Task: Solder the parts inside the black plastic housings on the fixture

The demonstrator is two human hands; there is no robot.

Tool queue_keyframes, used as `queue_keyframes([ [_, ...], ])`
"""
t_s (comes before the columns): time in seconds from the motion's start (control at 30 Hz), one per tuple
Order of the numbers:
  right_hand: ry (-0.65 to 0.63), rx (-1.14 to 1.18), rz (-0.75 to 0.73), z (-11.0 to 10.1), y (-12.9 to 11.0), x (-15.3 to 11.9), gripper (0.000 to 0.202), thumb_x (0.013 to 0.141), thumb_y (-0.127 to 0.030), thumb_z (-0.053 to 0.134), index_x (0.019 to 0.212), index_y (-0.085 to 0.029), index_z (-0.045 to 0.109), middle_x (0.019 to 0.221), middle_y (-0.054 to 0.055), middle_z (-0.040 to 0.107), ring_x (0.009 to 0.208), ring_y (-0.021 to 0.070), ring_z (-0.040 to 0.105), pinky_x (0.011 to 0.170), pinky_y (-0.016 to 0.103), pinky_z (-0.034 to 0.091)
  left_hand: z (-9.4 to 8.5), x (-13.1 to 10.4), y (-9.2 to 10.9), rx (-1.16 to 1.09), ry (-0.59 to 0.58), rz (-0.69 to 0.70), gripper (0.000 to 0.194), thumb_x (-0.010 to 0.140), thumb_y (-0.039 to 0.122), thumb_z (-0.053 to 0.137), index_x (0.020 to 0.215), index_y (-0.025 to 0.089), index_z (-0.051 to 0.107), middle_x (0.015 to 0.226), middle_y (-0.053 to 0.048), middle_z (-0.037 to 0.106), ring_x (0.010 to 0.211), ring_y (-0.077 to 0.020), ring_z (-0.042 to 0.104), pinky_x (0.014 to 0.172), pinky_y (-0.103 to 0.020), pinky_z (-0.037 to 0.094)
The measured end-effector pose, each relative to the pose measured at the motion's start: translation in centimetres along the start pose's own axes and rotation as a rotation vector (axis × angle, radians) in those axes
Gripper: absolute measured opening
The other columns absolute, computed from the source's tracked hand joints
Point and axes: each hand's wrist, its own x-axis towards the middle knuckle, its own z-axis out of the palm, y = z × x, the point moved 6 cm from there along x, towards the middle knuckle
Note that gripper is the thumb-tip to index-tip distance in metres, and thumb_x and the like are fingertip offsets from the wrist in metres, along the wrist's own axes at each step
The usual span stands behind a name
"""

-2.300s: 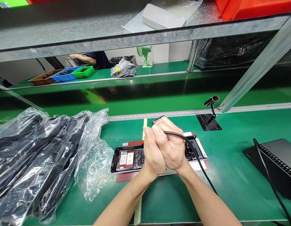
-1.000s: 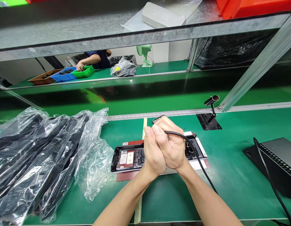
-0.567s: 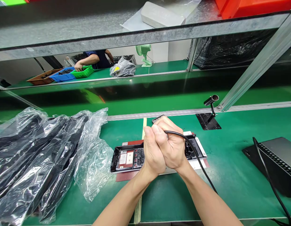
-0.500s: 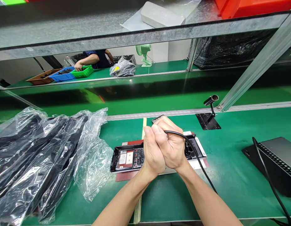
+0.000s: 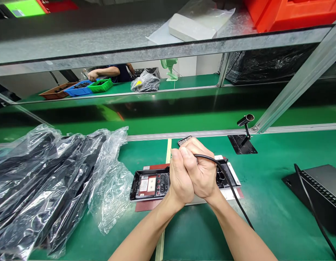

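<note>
Left of the grip, black parts (image 5: 72,170) lay bagged. Under it, on the tabletop (image 5: 265,203), the case (image 5: 163,183) lay open, so work looked unfinished. The left hand (image 5: 181,177) was clenched against the right hand (image 5: 204,174), which grasped a black cable (image 5: 233,191); anything else inside was hidden.

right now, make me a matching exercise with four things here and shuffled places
1. thin black cable
2. long black plastic housing
3. pale green fan
4. long black parts in clear plastic

A. on the far green bench
B. at left on the near green bench
C. running out of the right hand
D. over a flat reddish sheet

1-C, 2-D, 3-A, 4-B
</note>
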Motion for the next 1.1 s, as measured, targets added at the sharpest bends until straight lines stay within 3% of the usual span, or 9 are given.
queue_keyframes([
  [0.17, -0.012, -0.002, 0.001, 0.0, -0.2, -0.1, 0.033, 0.101, -0.030, 0.051, 0.072, -0.020, 0.062, 0.081, 0.003, 0.061, 0.076, 0.0150, 0.058, 0.071, 0.032, 0.047, 0.1, -0.3, -0.8, 0.147, -0.230, 0.060, 0.055, 0.109, 0.052, 0.021, 0.075, 0.021, 0.051, 0.073, -0.003, 0.054, 0.067, -0.0171, 0.050, 0.069, -0.034, 0.046],
  [0.27, -0.009, -0.015, -0.008, -0.2, -0.3, -0.3, 0.030, 0.102, -0.029, 0.050, 0.081, -0.021, 0.070, 0.094, 0.005, 0.066, 0.088, 0.0175, 0.063, 0.079, 0.034, 0.051, 0.2, -0.3, -0.7, 0.190, -0.275, 0.059, 0.059, 0.108, 0.054, 0.016, 0.085, 0.019, 0.057, 0.086, -0.008, 0.063, 0.080, -0.0204, 0.059, 0.081, -0.038, 0.050],
  [0.43, 0.013, -0.108, 0.024, -0.7, -0.5, -0.2, 0.032, 0.102, -0.032, 0.049, 0.089, -0.024, 0.077, 0.124, 0.008, 0.064, 0.119, 0.0234, 0.060, 0.101, 0.041, 0.048, 1.0, 0.1, 1.4, 0.180, -0.429, 0.172, 0.067, 0.107, 0.055, 0.008, 0.088, 0.019, 0.061, 0.093, -0.010, 0.068, 0.093, -0.0216, 0.063, 0.089, -0.038, 0.050],
  [0.57, 0.042, -0.183, 0.010, -0.8, -1.0, -0.1, 0.037, 0.103, -0.034, 0.048, 0.083, -0.025, 0.077, 0.127, 0.007, 0.063, 0.122, 0.0245, 0.059, 0.104, 0.043, 0.046, 0.5, 0.5, 2.1, 0.265, -0.612, 0.243, 0.075, 0.101, 0.068, 0.005, 0.094, 0.021, 0.064, 0.100, -0.009, 0.067, 0.103, -0.0242, 0.060, 0.096, -0.040, 0.048],
  [0.63, 0.072, -0.190, -0.005, -0.9, -1.1, -0.1, 0.038, 0.103, -0.033, 0.048, 0.080, -0.024, 0.076, 0.115, 0.008, 0.068, 0.117, 0.0246, 0.061, 0.102, 0.044, 0.047, -0.9, 1.0, 1.6, 0.333, -0.606, 0.245, 0.076, 0.100, 0.068, 0.004, 0.099, 0.022, 0.064, 0.104, -0.009, 0.066, 0.106, -0.0244, 0.058, 0.100, -0.041, 0.045],
  [0.73, 0.115, -0.124, -0.016, -1.0, -1.0, -0.2, 0.041, 0.103, -0.031, 0.047, 0.071, -0.023, 0.072, 0.081, 0.006, 0.067, 0.099, 0.0244, 0.066, 0.093, 0.045, 0.050, -4.3, 1.7, -0.1, 0.431, -0.482, 0.152, 0.063, 0.107, 0.056, 0.010, 0.096, 0.020, 0.060, 0.097, -0.006, 0.063, 0.094, -0.0205, 0.058, 0.089, -0.036, 0.045],
  [0.87, 0.109, 0.059, 0.096, -0.7, -0.1, -0.5, 0.038, 0.102, -0.032, 0.050, 0.069, -0.020, 0.065, 0.069, 0.005, 0.064, 0.066, 0.0197, 0.065, 0.061, 0.038, 0.052, -7.8, 1.7, -2.8, 0.678, -0.449, 0.043, 0.041, 0.109, 0.042, 0.032, 0.078, 0.021, 0.048, 0.076, 0.002, 0.053, 0.072, -0.0157, 0.051, 0.070, -0.031, 0.037],
  [0.97, 0.082, 0.185, 0.194, -0.2, 0.3, -0.8, 0.034, 0.103, -0.033, 0.048, 0.075, -0.019, 0.060, 0.062, 0.001, 0.060, 0.049, 0.0145, 0.056, 0.043, 0.030, 0.045, -9.1, 1.3, -4.8, 0.819, -0.500, -0.024, 0.037, 0.108, 0.038, 0.036, 0.078, 0.021, 0.047, 0.072, 0.003, 0.052, 0.065, -0.0152, 0.050, 0.065, -0.031, 0.034],
  [1.1, 0.090, 0.219, 0.180, 0.0, 0.0, -0.8, 0.032, 0.103, -0.033, 0.048, 0.075, -0.019, 0.055, 0.054, -0.004, 0.051, 0.042, 0.0107, 0.048, 0.038, 0.025, 0.042, -9.3, 0.7, -6.4, 0.892, -0.583, -0.042, 0.032, 0.107, 0.037, 0.038, 0.083, 0.020, 0.051, 0.078, 0.000, 0.059, 0.068, -0.0166, 0.057, 0.065, -0.030, 0.036],
])
